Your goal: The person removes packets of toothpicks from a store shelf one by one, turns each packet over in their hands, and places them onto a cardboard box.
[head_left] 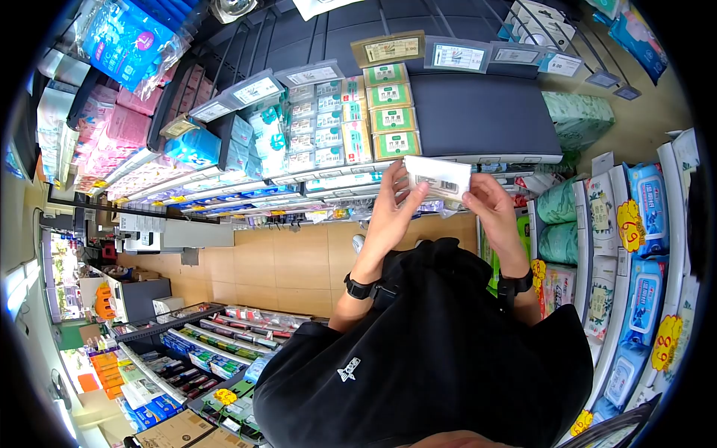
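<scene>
A small white box [439,173] with a dark barcode and fine print on its face is held up between my two hands, in front of the shelf edge. My left hand [396,203] is closed on the box's left end, with the thumb laid across the printed face. At the right end, my right hand [493,203] grips the lower corner between thumb and fingers. Just beyond the box, green-and-white boxes [396,119] stand in a row on the dark shelf [482,116]. What is inside the held box cannot be seen.
Price tags [457,54] hang on hooks above the shelf. Blue and pink packs [131,127] fill the shelving at left. Wipes packs [644,299] line the right-hand shelf close to my right arm. Tiled floor [291,257] lies behind, with a lower rack [194,351] beyond.
</scene>
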Action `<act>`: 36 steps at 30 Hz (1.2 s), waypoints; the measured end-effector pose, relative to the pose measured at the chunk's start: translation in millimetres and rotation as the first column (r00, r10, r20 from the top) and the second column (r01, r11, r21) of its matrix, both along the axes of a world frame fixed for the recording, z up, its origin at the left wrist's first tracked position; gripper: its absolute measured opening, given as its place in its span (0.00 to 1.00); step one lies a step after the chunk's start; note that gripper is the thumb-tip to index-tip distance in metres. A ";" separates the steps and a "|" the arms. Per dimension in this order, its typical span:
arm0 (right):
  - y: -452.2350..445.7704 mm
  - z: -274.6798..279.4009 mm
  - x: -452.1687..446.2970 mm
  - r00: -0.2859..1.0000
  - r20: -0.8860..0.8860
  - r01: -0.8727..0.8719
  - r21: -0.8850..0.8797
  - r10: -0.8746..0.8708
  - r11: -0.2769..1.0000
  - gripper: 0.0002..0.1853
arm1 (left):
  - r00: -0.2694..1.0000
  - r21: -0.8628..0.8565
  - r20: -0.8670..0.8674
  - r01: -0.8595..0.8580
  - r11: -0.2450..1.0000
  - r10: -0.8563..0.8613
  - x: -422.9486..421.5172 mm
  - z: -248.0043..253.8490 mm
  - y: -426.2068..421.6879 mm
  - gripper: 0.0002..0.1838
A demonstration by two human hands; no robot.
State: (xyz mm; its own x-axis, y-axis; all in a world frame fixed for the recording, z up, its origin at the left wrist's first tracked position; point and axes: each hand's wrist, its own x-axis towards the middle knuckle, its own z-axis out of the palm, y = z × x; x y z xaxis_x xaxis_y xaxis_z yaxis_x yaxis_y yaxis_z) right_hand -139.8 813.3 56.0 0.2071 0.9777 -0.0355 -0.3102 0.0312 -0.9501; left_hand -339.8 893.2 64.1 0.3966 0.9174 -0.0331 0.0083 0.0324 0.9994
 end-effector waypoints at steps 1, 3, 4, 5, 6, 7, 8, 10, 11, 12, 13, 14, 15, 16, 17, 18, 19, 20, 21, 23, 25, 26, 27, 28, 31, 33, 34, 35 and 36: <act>0.6 -2.7 2.6 1.000 -0.001 0.000 -0.001 0.000 1.000 0.14 | 1.000 -0.001 -0.001 0.000 1.000 0.000 -1.0 4.0 0.2 0.40; 1.8 -10.7 9.5 0.998 0.036 0.048 -0.016 -0.048 0.999 0.15 | 1.000 -0.048 0.015 -0.015 0.999 0.016 -3.8 9.0 2.5 0.32; 2.5 -12.1 10.7 0.997 0.037 0.066 -0.010 -0.065 0.998 0.15 | 0.999 -0.023 0.039 -0.033 0.999 0.034 -3.5 8.4 3.4 0.24; 2.9 -12.4 11.8 0.997 0.035 0.064 -0.010 -0.064 0.998 0.15 | 0.999 -0.024 0.038 -0.035 0.999 0.036 -4.7 8.7 3.5 0.24; 3.1 -12.3 13.0 0.997 0.002 0.073 -0.006 -0.073 0.997 0.15 | 0.999 -0.017 0.014 -0.035 0.999 0.035 -6.4 9.2 3.9 0.23; 3.1 -12.1 13.6 0.996 -0.031 0.082 -0.002 -0.082 0.997 0.14 | 0.999 -0.010 -0.010 -0.035 0.999 0.035 -7.6 9.5 4.2 0.22; 2.8 -12.1 13.8 0.996 -0.031 0.083 -0.003 -0.083 0.997 0.14 | 0.999 -0.011 -0.010 -0.035 0.999 0.034 -8.4 7.6 4.6 0.22; 2.5 -12.1 14.0 0.995 -0.042 0.092 -0.015 -0.093 0.996 0.15 | 0.998 0.011 0.040 -0.039 0.999 0.039 -9.7 3.1 5.9 0.21; 2.1 -12.2 14.0 0.995 -0.042 0.092 -0.015 -0.093 0.996 0.15 | 0.998 0.011 0.040 -0.039 0.999 0.038 -10.2 2.6 6.1 0.21; 1.3 -12.2 14.0 0.995 -0.038 0.095 -0.025 -0.096 0.995 0.16 | 0.999 0.005 0.028 -0.044 0.999 0.044 -10.4 3.1 6.2 0.21; 1.1 -11.9 14.3 0.995 -0.033 0.098 -0.035 -0.099 0.995 0.16 | 0.999 -0.001 0.018 -0.050 0.999 0.050 -10.1 3.7 6.5 0.22; 1.2 -11.8 14.6 0.995 -0.032 0.097 -0.033 -0.098 0.995 0.16 | 0.999 0.001 0.019 -0.051 0.999 0.051 -9.6 4.5 6.8 0.22; 1.0 -12.0 14.5 0.994 -0.029 0.101 -0.035 -0.102 0.994 0.16 | 0.999 0.004 0.013 -0.051 0.999 0.051 -9.5 5.3 6.7 0.22; 0.6 -12.2 14.3 0.994 -0.026 0.105 -0.038 -0.106 0.994 0.16 | 0.999 0.006 0.006 -0.050 0.999 0.050 -9.6 5.6 6.6 0.23; 0.1 -11.1 13.9 0.994 -0.027 0.105 -0.038 -0.106 0.994 0.16 | 0.999 0.006 0.006 -0.050 0.999 0.050 -9.6 5.6 6.8 0.23; -0.6 -8.9 13.4 0.994 -0.023 0.102 -0.037 -0.103 0.994 0.16 | 0.998 0.011 0.029 -0.054 0.998 0.054 -9.6 5.5 7.1 0.23; -1.4 -7.9 13.2 0.995 -0.019 0.099 -0.036 -0.100 0.994 0.16 | 0.997 0.016 0.052 -0.058 0.998 0.057 -9.5 5.4 7.6 0.22; -2.0 -8.8 13.5 0.995 -0.019 0.100 -0.036 -0.101 0.994 0.16 | 0.997 0.016 0.051 -0.057 0.998 0.057 -10.0 6.0 8.4 0.22; -2.5 -10.3 14.0 0.996 -0.022 0.088 -0.024 -0.089 0.996 0.15 | 0.998 0.019 0.037 -0.045 0.999 0.044 -11.0 7.0 9.6 0.21; -3.1 -10.4 13.8 0.997 -0.024 0.076 -0.011 -0.076 0.997 0.14 | 0.999 0.023 0.023 -0.033 0.999 0.033 -12.2 7.5 11.8 0.20; -4.0 -7.4 12.1 0.998 -0.021 0.059 -0.009 -0.059 0.998 0.13 | 0.998 0.001 0.054 -0.040 0.999 0.040 -12.8 6.1 14.0 0.16; -4.2 -6.3 11.5 0.998 -0.020 0.059 -0.008 -0.059 0.998 0.13 | 0.998 0.002 0.055 -0.040 0.999 0.040 -12.9 5.9 15.0 0.16; -4.6 -5.1 10.7 0.998 -0.015 0.060 -0.011 -0.060 0.998 0.13 | 0.998 -0.013 0.049 -0.042 0.999 0.042 -13.0 5.9 15.9 0.15; -5.0 -4.1 10.0 0.998 -0.010 0.061 -0.013 -0.061 0.998 0.13 | 0.998 -0.027 0.044 -0.044 0.999 0.045 -12.9 5.9 16.4 0.14; -5.8 -0.9 9.2 0.998 -0.008 0.054 -0.012 -0.055 0.998 0.12 | 0.998 -0.030 0.027 -0.064 0.998 0.064 -11.3 8.6 16.9 0.11; -6.2 -1.6 9.1 0.999 -0.006 0.051 -0.007 -0.051 0.999 0.12 | 0.996 -0.049 0.028 -0.078 0.996 0.079 -9.7 11.9 16.9 0.10; -6.5 -1.8 8.9 0.999 -0.004 0.048 -0.002 -0.048 0.999 0.12 | 0.995 -0.069 0.029 -0.091 0.993 0.093 -9.1 13.3 16.6 0.10; -6.9 -0.5 8.5 0.999 -0.004 0.048 -0.002 -0.048 0.999 0.12 | 0.995 -0.070 0.029 -0.091 0.993 0.093 -9.0 14.1 16.4 0.10; -7.1 1.8 7.9 0.999 0.006 0.043 -0.001 -0.043 0.999 0.12 | 0.995 -0.087 0.024 -0.091 0.992 0.094 -9.1 14.9 16.3 0.09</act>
State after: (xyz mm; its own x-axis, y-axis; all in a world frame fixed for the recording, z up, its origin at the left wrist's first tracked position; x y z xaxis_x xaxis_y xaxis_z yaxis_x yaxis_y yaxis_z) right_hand -131.9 806.2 57.7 0.2495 0.9677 -0.0355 -0.3033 0.0433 -0.9519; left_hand -348.9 909.4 79.0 0.3120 0.9445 -0.1030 -0.0268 0.1171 0.9928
